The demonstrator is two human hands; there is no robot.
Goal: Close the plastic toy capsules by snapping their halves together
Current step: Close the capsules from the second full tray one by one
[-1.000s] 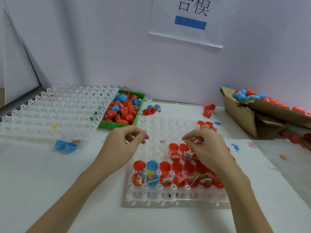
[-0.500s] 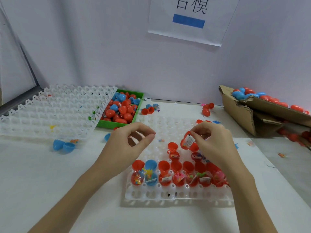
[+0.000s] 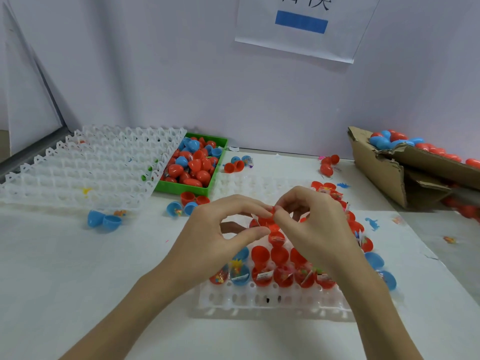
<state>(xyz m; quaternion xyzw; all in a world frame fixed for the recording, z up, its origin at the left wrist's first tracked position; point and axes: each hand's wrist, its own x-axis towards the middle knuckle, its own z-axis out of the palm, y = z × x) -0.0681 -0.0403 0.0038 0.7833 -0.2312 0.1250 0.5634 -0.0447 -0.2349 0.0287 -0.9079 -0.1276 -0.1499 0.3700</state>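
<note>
Head view shows both hands now met above the white plastic grid tray: the right hand, which a moment ago lifted a red plastic toy capsule alone, pinches it while the left hand has come across and pinches it too. The snap looks about to happen. Open red and blue filled capsule halves crowd the tray's near row beneath. A green plastic bin sits toward the worktop's far edge, a torn cardboard box at the right edge; neither obstructs.
</note>
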